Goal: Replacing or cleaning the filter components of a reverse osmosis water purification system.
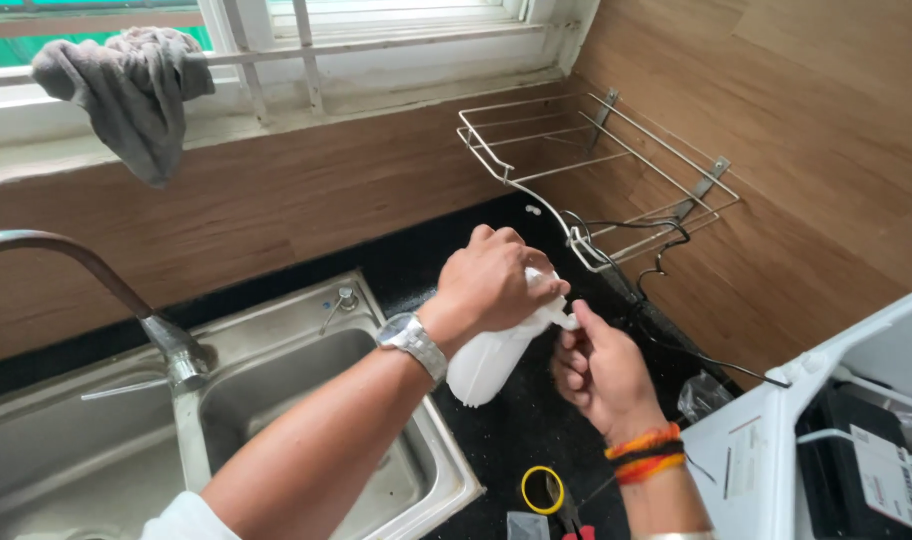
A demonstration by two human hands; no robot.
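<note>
My left hand (pixel 493 280) grips the top of a white plastic cylinder (pixel 486 365), a filter-like housing, held tilted above the black counter (pixel 521 430). A metal watch sits on that wrist. My right hand (pixel 596 370), with orange and black bands on the wrist, pinches a small white fitting (pixel 566 320) at the cylinder's upper end. Both hands are close together, just right of the steel sink (pixel 306 380).
A curved tap (pixel 96 275) rises at the left of the sink. A grey cloth (pixel 131 85) hangs on the window bars. A wire rack (pixel 596 170) with black cables is fixed to the wooden wall. A white appliance (pixel 826 430) stands at the right; a yellow tape roll (pixel 541 490) lies on the counter.
</note>
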